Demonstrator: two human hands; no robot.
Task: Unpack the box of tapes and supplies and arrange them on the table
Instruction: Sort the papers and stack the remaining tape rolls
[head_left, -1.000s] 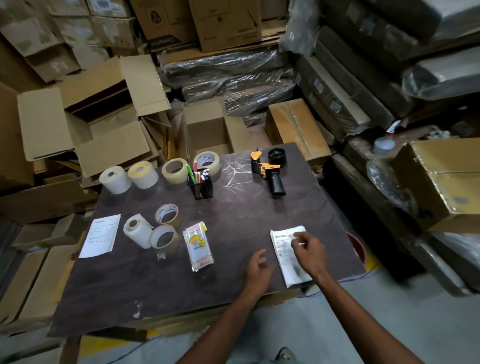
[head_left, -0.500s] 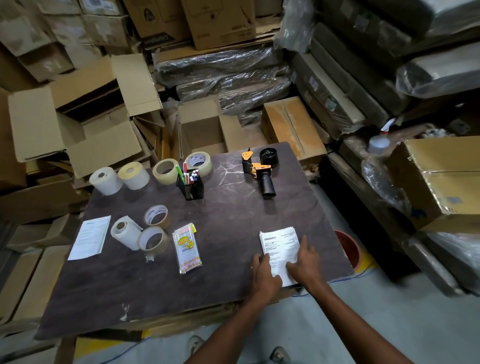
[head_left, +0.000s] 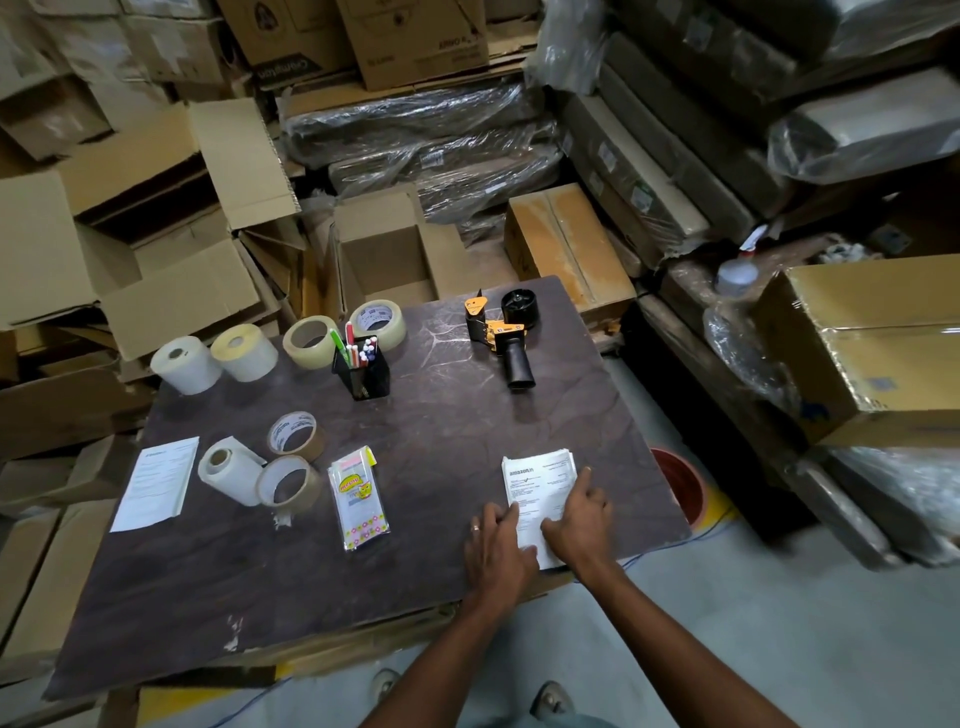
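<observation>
**Dark table, both hands flattening the paper stack**

Brown-purple veneer is covering the table (head_left: 441, 415), which is sitting amid heaps of cardboard. Near its front right edge a stack of printed invoices (head_left: 540, 478) is lying flat. The left hand (head_left: 496, 545) is resting on the stack's left edge with relaxed, nearly straight fingers, and the right hand (head_left: 579, 519) is pressing on its right side, fingers spread and extended; neither hand is gripping anything.

Left of the hands, a clear packet of stickers (head_left: 358, 499) is lying flat. Beyond it two brown tape rolls (head_left: 288, 480) (head_left: 296, 434) are sitting just beside a white label roll (head_left: 228, 475) that is lying on its side, touching the nearer tape roll. A single printed sheet (head_left: 156, 483) is lying at the table's left edge.

Along the far side, a white roll (head_left: 184, 364) and a cream roll (head_left: 244, 351) are touching each other, next to a clear tape roll (head_left: 309, 343). A black mesh pen holder (head_left: 363, 371) full of pens is standing in front of another clear tape roll (head_left: 376, 322). Well apart to the right, an orange and black tape dispenser (head_left: 501, 332) is lying with its handle pointing toward the person.

An open, empty cardboard box (head_left: 384, 249) is standing just behind the table. Plastic-wrapped bundles (head_left: 426, 124) and more cartons are crowding the back and right.
</observation>
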